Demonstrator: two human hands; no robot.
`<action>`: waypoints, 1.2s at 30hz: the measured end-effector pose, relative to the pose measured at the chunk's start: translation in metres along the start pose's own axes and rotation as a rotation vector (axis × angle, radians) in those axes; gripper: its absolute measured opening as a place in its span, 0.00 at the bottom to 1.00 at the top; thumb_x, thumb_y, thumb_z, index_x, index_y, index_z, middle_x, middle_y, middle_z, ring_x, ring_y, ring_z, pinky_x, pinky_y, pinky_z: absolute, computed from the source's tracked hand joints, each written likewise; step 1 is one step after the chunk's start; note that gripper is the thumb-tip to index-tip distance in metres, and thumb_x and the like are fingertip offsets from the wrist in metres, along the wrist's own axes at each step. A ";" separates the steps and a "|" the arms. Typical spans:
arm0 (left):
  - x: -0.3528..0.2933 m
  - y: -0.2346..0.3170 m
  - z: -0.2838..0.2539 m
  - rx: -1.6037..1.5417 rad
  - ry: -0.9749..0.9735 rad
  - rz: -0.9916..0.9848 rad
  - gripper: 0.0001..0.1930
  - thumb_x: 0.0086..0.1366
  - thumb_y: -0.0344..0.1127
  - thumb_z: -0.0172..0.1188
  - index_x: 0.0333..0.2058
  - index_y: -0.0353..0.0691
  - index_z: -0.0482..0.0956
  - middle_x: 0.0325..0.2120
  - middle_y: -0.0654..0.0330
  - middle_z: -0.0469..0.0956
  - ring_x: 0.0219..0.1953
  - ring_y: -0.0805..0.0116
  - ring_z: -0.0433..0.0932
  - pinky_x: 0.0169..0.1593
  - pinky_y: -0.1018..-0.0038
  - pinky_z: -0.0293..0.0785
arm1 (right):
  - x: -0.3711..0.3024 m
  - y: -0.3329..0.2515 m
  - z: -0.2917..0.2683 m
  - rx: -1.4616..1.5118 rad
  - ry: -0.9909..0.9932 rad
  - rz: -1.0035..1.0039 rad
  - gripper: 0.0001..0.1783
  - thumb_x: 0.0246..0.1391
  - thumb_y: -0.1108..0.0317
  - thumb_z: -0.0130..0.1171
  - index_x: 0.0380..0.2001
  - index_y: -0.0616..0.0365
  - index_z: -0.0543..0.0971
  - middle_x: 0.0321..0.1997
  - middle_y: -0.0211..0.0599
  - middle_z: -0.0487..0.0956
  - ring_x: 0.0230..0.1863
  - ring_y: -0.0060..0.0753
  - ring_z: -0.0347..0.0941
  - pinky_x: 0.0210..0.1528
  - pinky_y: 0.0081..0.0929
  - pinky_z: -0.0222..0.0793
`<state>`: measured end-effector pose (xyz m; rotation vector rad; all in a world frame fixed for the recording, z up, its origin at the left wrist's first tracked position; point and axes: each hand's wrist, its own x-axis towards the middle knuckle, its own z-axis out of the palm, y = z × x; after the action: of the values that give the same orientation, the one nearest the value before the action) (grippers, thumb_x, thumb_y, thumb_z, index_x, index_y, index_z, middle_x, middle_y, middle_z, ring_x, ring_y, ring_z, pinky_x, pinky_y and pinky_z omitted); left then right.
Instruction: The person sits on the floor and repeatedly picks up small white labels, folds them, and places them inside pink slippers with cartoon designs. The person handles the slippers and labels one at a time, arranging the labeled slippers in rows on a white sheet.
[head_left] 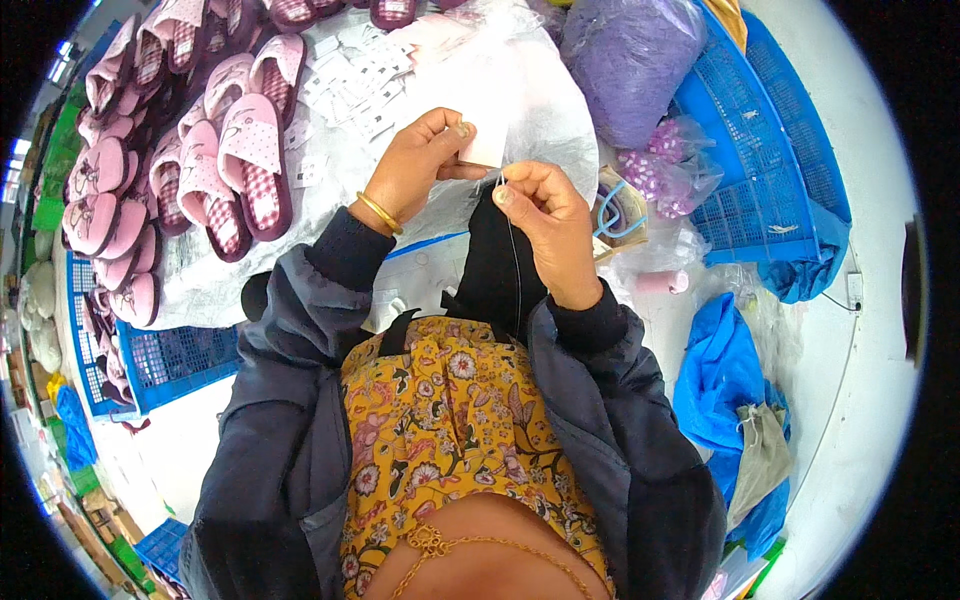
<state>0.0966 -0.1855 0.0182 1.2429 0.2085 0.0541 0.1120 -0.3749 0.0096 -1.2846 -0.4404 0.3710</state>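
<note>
My left hand (412,168), with a gold bangle at its wrist, pinches a white card tag (484,146) between thumb and fingers. Close beside it my right hand (548,222) is closed, thumb against forefinger, on a thin white thread (514,250) at the tag's lower corner. The thread's loose end hangs down over my dark trouser leg. Whether it passes through the tag is too small to tell. Both hands are above the near edge of the plastic-covered table (400,262). Many loose white tags (350,85) lie scattered beyond my left hand.
Pink slippers (252,150) with checked insoles are piled on the table's left. A purple bag (630,65) sits at the far right, beside blue crates (755,190). A small open box (622,215) and a pink roll (662,282) are right of my right hand. Blue sheeting (715,370) lies lower right.
</note>
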 end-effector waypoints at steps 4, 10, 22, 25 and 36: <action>-0.019 -0.013 -0.005 -0.032 0.067 0.028 0.07 0.72 0.36 0.54 0.38 0.38 0.73 0.30 0.67 0.72 0.32 0.77 0.75 0.43 0.72 0.82 | 0.002 0.004 0.011 0.042 0.031 0.028 0.19 0.57 0.72 0.65 0.51 0.62 0.73 0.33 0.27 0.78 0.33 0.14 0.70 0.36 0.14 0.65; -0.047 -0.024 -0.017 0.378 0.074 0.126 0.09 0.71 0.32 0.55 0.42 0.32 0.77 0.33 0.63 0.79 0.35 0.78 0.77 0.40 0.79 0.77 | 0.014 -0.007 0.018 0.010 0.012 0.002 0.26 0.57 0.73 0.64 0.56 0.63 0.68 0.32 0.30 0.77 0.33 0.16 0.71 0.37 0.15 0.64; -0.062 -0.034 -0.027 0.581 0.081 0.202 0.09 0.70 0.33 0.57 0.43 0.33 0.79 0.30 0.63 0.80 0.32 0.79 0.76 0.38 0.80 0.74 | 0.015 -0.001 0.019 0.108 -0.037 0.092 0.20 0.56 0.75 0.64 0.51 0.63 0.70 0.32 0.31 0.78 0.33 0.16 0.71 0.37 0.15 0.65; -0.063 -0.038 -0.027 0.638 0.107 0.284 0.09 0.68 0.34 0.59 0.41 0.35 0.80 0.26 0.58 0.80 0.28 0.77 0.75 0.34 0.78 0.72 | 0.015 0.000 0.019 0.140 -0.027 0.109 0.19 0.56 0.75 0.64 0.49 0.63 0.71 0.33 0.31 0.78 0.33 0.16 0.71 0.36 0.15 0.64; -0.079 -0.019 -0.027 0.615 -0.027 0.291 0.09 0.70 0.31 0.55 0.41 0.33 0.80 0.38 0.62 0.81 0.38 0.71 0.77 0.44 0.74 0.74 | 0.009 0.000 0.011 0.053 -0.130 0.279 0.10 0.54 0.75 0.64 0.38 0.60 0.74 0.28 0.24 0.75 0.24 0.12 0.62 0.27 0.14 0.57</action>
<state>0.0128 -0.1783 0.0024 1.8803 0.0137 0.2379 0.1145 -0.3611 0.0127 -1.2769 -0.3579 0.6999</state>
